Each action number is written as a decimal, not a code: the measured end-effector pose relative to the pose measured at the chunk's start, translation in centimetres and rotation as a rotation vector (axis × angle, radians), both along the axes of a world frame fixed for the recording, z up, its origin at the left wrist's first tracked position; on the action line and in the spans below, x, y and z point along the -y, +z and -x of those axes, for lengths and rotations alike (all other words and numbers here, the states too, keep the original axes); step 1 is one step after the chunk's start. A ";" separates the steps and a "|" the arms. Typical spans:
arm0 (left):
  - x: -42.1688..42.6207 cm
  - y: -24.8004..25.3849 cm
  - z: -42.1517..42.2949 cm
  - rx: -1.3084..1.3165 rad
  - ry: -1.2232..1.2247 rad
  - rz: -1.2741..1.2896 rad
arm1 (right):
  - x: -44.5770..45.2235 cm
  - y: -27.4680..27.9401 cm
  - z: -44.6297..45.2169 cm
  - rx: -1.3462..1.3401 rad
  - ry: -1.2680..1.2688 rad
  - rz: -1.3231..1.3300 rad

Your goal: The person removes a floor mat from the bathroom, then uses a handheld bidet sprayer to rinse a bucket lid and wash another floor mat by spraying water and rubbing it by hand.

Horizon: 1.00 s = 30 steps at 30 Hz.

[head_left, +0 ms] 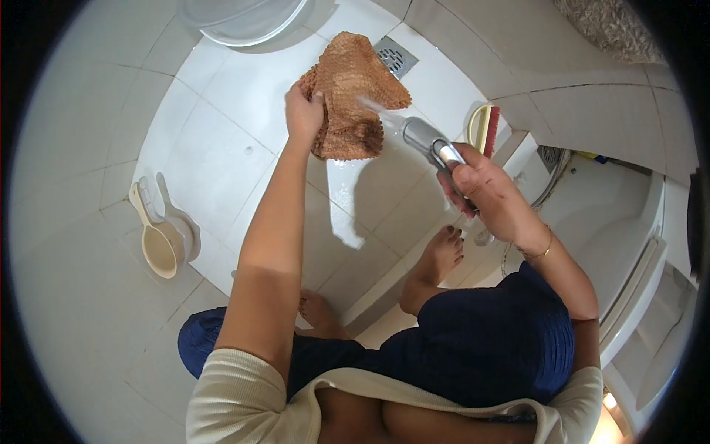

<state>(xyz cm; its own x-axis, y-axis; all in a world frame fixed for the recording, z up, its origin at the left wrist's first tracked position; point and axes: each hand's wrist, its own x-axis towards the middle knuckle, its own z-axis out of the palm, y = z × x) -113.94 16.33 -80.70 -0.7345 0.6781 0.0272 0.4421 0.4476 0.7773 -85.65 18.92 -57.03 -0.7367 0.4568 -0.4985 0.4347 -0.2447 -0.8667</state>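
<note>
My left hand (305,115) grips the left edge of a brown, waffle-textured cloth (353,85), holding it up over the tiled floor. In my right hand (492,189) is a silver bidet sprayer (429,140), its head pointed left at the cloth. A jet of water runs from the nozzle onto the cloth's right side. The fingers of the right hand wrap round the sprayer's handle, with the thumb on top. Wet floor (344,203) glistens below the cloth.
A floor drain (397,57) lies just behind the cloth. A scrub brush (484,129) with red bristles stands at the right, near a toilet (629,281). Cream dippers (160,250) lie at left; a translucent tub (244,18) is at the back. A low ledge (377,296) crosses near my feet.
</note>
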 end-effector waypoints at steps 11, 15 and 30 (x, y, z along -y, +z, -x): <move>-1.9 1.8 -3.2 0.445 -0.250 0.115 | 0.3 0.8 0.3 -0.005 0.000 -0.088; -0.2 1.7 -4.3 1.013 -0.125 -0.269 | -0.6 1.2 -0.1 0.014 -0.147 -0.143; 1.6 2.2 -6.5 0.963 -0.064 -0.029 | -0.2 1.1 0.6 0.094 -0.039 -0.124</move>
